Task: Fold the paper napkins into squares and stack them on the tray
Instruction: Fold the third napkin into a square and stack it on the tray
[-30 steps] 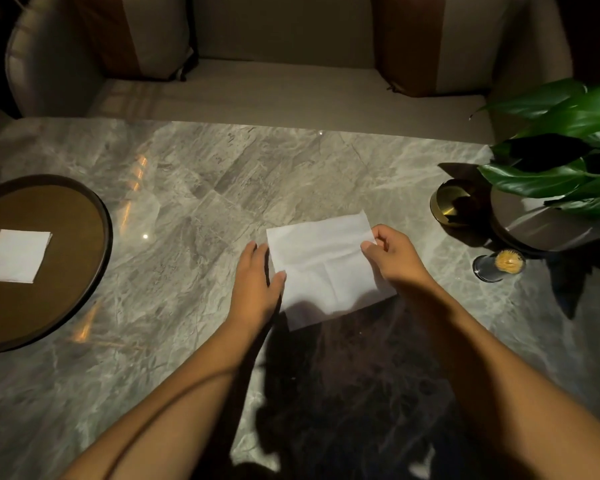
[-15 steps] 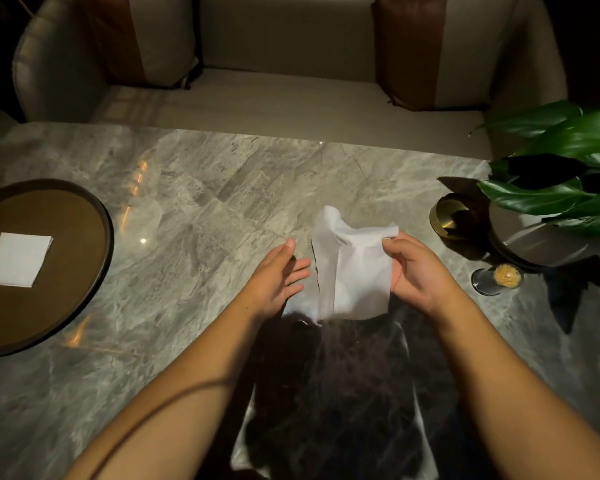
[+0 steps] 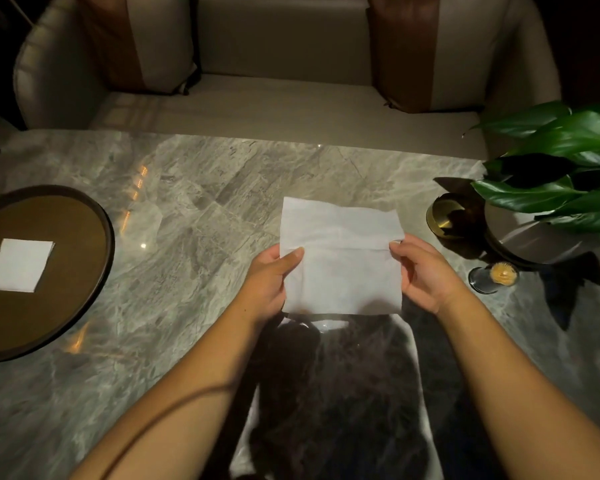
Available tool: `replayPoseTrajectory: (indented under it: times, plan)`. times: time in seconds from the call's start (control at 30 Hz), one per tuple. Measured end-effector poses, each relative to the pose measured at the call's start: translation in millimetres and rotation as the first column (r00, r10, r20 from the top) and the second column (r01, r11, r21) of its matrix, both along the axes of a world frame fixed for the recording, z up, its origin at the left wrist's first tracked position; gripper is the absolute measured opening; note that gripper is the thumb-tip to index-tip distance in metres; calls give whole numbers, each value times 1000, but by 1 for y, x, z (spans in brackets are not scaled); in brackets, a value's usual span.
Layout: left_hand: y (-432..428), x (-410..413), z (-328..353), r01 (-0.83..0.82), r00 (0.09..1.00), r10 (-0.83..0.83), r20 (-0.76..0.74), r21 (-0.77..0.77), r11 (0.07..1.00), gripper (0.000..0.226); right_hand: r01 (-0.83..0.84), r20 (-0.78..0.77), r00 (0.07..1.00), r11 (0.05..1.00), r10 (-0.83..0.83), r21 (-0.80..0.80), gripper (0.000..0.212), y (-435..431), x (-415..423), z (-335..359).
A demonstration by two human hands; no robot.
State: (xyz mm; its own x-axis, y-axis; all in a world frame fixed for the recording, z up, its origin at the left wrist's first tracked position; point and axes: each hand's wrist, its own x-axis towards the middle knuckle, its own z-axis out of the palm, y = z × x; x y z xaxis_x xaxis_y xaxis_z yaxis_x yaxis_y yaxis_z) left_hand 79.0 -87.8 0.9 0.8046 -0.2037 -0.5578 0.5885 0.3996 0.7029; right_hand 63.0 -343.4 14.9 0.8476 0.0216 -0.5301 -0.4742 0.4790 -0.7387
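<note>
A white paper napkin [image 3: 340, 258], spread out and creased across its middle, hangs lifted above the marble table [image 3: 201, 216]. My left hand [image 3: 271, 282] pinches its left edge with the thumb on top. My right hand [image 3: 420, 268] pinches the right edge at the crease. A round dark tray [image 3: 80, 271] lies at the table's left. On it sits one folded white napkin square [image 3: 18, 265].
A potted plant [image 3: 561, 181] with big green leaves stands at the right, with a brass bowl [image 3: 447, 216] and a small glass toothpick holder [image 3: 496, 277] beside it. A cushioned sofa [image 3: 291, 105] runs behind the table's far edge.
The napkin lay flat on the table one second ago. My right hand lifted it crumpled, then both hands took its sides and spread it open in the air.
</note>
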Motion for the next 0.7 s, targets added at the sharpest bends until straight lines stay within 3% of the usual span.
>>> replayPoseTrajectory:
  times: [0.13, 0.27, 0.33, 0.4, 0.5, 0.7]
  plan:
    - [11, 3, 3, -32, 999, 29, 26, 121, 992, 6, -34, 28, 999, 984, 40, -173, 24, -1, 3, 3]
    - [16, 2, 0, -77, 995, 61, 82, 205, 976, 5, 7, 60, 998, 957, 11, -291, 23, 5, 3, 4]
    - [18, 1, 0, -117, 990, 93, 111, 236, 965, 22, 61, 82, 996, 944, -36, -324, 23, 9, 3, 2]
    - [20, 2, 0, -130, 985, 89, 151, 290, 948, 40, 92, 103, 993, 922, -57, -377, 35, 10, 3, -2]
    - [24, 2, 2, -104, 974, 19, 225, 376, 921, 53, 30, 153, 986, 843, 62, -537, 55, 8, 1, -5]
    - [28, 2, 6, -75, 948, -129, 293, 594, 801, 20, -53, 170, 954, 698, 246, -714, 37, 12, 2, 1]
